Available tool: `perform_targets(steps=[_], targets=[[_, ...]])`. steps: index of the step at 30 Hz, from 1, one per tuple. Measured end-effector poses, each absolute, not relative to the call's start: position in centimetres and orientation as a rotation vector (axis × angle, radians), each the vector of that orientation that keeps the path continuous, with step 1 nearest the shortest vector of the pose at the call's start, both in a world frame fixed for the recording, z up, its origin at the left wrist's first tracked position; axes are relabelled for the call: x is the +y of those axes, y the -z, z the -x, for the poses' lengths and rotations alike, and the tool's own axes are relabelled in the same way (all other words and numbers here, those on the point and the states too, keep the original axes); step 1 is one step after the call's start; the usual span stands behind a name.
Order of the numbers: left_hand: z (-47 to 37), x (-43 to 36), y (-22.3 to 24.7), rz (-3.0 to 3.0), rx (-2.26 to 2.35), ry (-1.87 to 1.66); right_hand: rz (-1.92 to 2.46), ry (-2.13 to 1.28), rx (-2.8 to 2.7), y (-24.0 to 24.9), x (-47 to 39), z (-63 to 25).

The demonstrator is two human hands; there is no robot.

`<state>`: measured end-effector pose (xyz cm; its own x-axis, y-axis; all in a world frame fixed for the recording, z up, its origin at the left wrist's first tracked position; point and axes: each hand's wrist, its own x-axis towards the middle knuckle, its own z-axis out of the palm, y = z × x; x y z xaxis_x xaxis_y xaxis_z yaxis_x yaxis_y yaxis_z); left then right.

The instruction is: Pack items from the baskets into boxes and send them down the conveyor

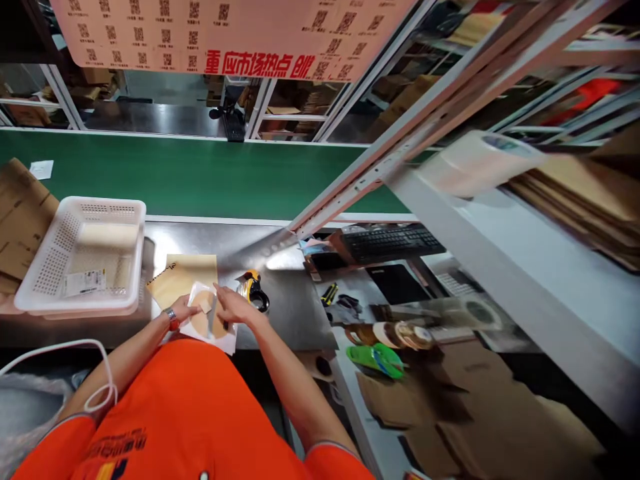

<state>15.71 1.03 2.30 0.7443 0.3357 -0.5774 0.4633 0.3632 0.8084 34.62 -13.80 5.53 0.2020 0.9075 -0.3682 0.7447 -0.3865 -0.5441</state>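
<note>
A flat white-edged packet [201, 325] with tan, rounded shapes inside lies low in front of my body, at the near edge of the steel bench. My left hand [182, 309], with a watch on its wrist, grips the packet from the left, the thumb over its face. At the packet's upper right corner, the fingertips of my right hand [234, 306] close on its edge. Yellowish kraft envelopes [195, 265] with some dark writing lie just beyond it. A yellow-and-black tape dispenser [254, 291] stands right of my right hand.
On the left stands a white perforated basket [139, 260] with a labelled packet [85, 283] inside, beside a cardboard box [23, 220]. A green conveyor belt [215, 177] runs behind the bench. A slanting metal post [350, 187], a keyboard [395, 241] and cardboard sheets [475, 407] are on the right.
</note>
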Motion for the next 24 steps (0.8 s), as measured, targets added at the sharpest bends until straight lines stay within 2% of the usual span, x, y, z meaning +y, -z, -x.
perform_targets(steps=[10, 19, 24], targets=[[-16.3, 1.2, -2.8, -1.128, 0.745, 0.161, 2.131, -1.128, -1.609, -5.0, -14.0, -32.3], [-17.2, 1.6, -2.2, -1.118, 0.764, 0.231, 2.249, -1.264, -1.638, -5.5, -12.4, -30.9], [-18.0, 1.8, -1.7, -1.197, 0.771, 0.199, 2.27, -1.172, -1.69, -5.7, -12.1, -31.0]])
